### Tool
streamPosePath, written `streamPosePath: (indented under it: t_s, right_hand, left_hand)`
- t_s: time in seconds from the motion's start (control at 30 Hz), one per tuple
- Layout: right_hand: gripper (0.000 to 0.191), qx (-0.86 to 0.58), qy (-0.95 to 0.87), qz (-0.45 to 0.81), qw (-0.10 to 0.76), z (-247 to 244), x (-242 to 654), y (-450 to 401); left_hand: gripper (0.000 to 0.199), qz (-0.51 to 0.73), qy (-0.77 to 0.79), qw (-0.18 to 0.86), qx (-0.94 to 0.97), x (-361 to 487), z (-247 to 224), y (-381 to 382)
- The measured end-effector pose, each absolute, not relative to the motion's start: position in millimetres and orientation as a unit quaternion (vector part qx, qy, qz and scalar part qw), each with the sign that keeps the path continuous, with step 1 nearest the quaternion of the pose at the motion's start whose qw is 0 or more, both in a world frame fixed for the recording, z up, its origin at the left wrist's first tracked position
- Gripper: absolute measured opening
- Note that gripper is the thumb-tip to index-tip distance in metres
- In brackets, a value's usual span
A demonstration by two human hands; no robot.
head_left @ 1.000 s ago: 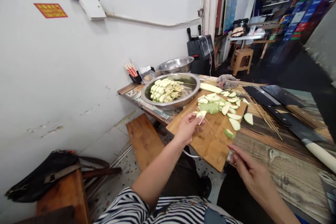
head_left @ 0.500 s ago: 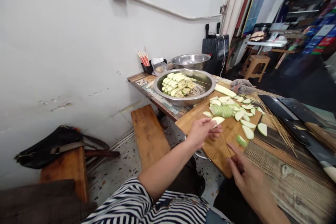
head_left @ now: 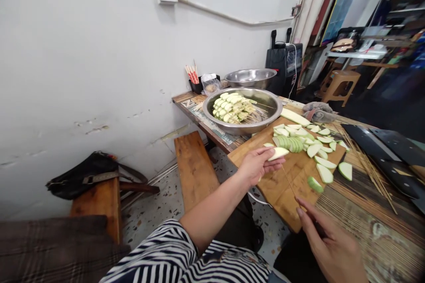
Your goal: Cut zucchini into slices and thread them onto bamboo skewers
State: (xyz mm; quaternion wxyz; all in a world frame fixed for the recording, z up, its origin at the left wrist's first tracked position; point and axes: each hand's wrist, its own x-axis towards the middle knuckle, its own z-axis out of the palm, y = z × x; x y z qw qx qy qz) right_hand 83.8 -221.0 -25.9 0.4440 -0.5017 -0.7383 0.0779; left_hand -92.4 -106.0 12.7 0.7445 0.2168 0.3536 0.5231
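My left hand (head_left: 257,166) is closed on a pale slice of green-skinned vegetable (head_left: 279,153), above the near left part of the wooden cutting board (head_left: 282,190). In my right hand (head_left: 327,234), thumb and forefinger pinch a thin bamboo skewer (head_left: 289,181). Its far tip reaches close to the held slice; whether it pierces it I cannot tell. Overlapping cut slices (head_left: 288,143) and several loose pieces lie on the board. Behind, a steel basin (head_left: 242,130) contains skewered slices (head_left: 229,107), stacked at its left side.
Loose skewers (head_left: 375,172) and large dark-bladed knives (head_left: 378,159) lie right of the board. A grey cloth (head_left: 318,111) and a long pale vegetable piece (head_left: 295,117) sit behind it. A second steel basin (head_left: 250,78) stands near the wall. A wooden bench (head_left: 195,168) is at the left.
My right hand has drawn back toward me and right, showing more of the skewer. The left hand keeps the slice over the board. The whole view has shifted slightly.
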Motion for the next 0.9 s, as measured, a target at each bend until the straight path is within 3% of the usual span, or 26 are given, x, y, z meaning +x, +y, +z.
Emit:
streamPosePath:
  t_s: [0.9]
  right_hand:
    - [0.028, -0.515, -0.728, 0.086, 0.444, -16, 84, -230]
  left_hand:
    - [0.013, 0.484, 0.357, 0.779, 0.179, -88, 29, -120]
